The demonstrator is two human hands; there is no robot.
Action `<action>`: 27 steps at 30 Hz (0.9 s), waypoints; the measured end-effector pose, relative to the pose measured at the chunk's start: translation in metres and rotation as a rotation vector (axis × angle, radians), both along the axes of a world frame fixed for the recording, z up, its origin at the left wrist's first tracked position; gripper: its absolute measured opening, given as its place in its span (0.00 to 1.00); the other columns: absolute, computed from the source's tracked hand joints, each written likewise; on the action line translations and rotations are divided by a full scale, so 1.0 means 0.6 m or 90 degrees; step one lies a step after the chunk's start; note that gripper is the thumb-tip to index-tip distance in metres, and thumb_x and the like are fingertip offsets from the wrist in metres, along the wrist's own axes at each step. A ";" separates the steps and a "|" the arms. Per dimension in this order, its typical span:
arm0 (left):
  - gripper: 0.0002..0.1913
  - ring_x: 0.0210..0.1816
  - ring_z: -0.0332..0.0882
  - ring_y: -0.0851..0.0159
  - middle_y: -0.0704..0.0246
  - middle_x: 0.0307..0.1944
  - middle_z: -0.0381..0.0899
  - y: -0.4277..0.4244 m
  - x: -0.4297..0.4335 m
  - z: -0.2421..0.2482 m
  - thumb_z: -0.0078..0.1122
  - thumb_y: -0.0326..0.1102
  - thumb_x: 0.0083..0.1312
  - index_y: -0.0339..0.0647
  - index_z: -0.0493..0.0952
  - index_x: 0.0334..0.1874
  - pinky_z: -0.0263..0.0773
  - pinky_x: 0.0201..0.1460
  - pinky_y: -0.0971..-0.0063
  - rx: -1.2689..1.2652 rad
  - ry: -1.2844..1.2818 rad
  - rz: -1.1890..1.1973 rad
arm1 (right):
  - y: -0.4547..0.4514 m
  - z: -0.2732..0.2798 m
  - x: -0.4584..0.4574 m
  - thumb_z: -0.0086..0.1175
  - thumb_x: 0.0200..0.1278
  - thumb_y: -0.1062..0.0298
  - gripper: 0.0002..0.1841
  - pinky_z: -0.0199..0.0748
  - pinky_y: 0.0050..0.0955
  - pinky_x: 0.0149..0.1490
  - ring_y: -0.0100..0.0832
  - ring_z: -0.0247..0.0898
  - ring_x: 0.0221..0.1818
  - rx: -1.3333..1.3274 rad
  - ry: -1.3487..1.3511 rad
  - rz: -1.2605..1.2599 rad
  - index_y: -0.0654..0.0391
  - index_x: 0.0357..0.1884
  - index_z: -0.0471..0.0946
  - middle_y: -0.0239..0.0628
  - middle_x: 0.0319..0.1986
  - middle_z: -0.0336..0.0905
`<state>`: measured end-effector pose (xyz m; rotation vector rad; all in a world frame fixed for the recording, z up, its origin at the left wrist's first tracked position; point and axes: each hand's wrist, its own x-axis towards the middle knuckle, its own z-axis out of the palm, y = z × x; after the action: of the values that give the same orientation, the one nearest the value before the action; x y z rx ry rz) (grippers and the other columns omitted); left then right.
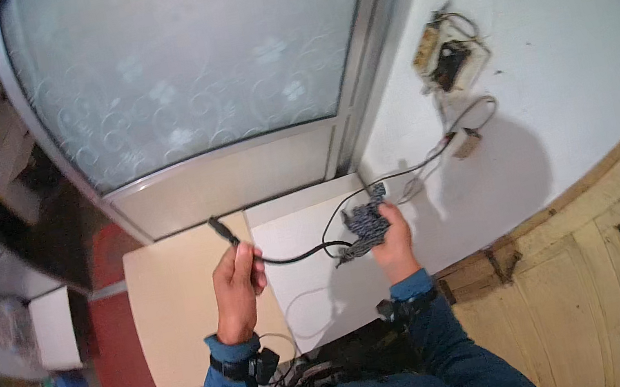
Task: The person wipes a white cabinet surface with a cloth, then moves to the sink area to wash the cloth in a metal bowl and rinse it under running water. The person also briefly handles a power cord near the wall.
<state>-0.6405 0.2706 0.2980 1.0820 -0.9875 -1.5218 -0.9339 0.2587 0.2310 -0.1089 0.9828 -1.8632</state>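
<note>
My left hand pinches a black power cable just behind its connector, which points up and away. A crumpled grey-and-black speckled cloth is in my right hand, its fingers mostly hidden behind the bundle. The cable sags from my left hand to the cloth and passes by it; whether the cloth is wrapped around it I cannot tell. From there a black length loops up and right towards the wall. Both hands are raised above a white-and-cream tabletop.
A frosted, flower-patterned glass panel stands behind the table. On the white wall at right is a damaged electrical box, with a small plug-like block below. A pale wooden door is at lower right. Red floor shows at left.
</note>
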 end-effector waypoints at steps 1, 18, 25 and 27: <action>0.17 0.22 0.67 0.80 0.78 0.25 0.73 0.006 -0.010 -0.002 0.50 0.49 0.81 0.43 0.77 0.40 0.57 0.22 0.85 -0.003 -0.009 -0.015 | 0.014 0.020 0.010 0.53 0.71 0.70 0.17 0.79 0.41 0.59 0.41 0.80 0.52 -0.011 0.044 -0.002 0.59 0.60 0.78 0.40 0.55 0.80; 0.15 0.29 0.73 0.79 0.74 0.28 0.76 0.051 -0.087 -0.048 0.52 0.40 0.82 0.35 0.78 0.40 0.68 0.29 0.83 -0.130 -0.125 -0.129 | 0.099 0.171 0.117 0.50 0.73 0.68 0.14 0.77 0.36 0.63 0.35 0.78 0.57 -0.287 0.028 0.210 0.64 0.54 0.77 0.44 0.57 0.78; 0.12 0.45 0.77 0.78 0.75 0.46 0.82 0.065 -0.106 -0.040 0.46 0.28 0.80 0.35 0.78 0.57 0.74 0.47 0.83 -0.164 0.059 -0.055 | 0.122 0.118 0.175 0.49 0.78 0.69 0.14 0.71 0.39 0.65 0.47 0.74 0.61 -0.264 0.802 0.120 0.61 0.59 0.76 0.48 0.57 0.76; 0.12 0.44 0.79 0.79 0.76 0.46 0.83 0.066 -0.104 -0.034 0.48 0.29 0.78 0.35 0.78 0.57 0.75 0.46 0.84 -0.193 0.040 -0.033 | 0.128 0.113 0.167 0.55 0.75 0.65 0.20 0.73 0.41 0.64 0.51 0.75 0.60 -0.341 0.863 0.153 0.62 0.64 0.73 0.52 0.56 0.77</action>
<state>-0.7030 0.3103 0.2774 0.7953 -1.1667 -1.3842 -0.8340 0.3358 0.2989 -1.8918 1.1598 -1.6465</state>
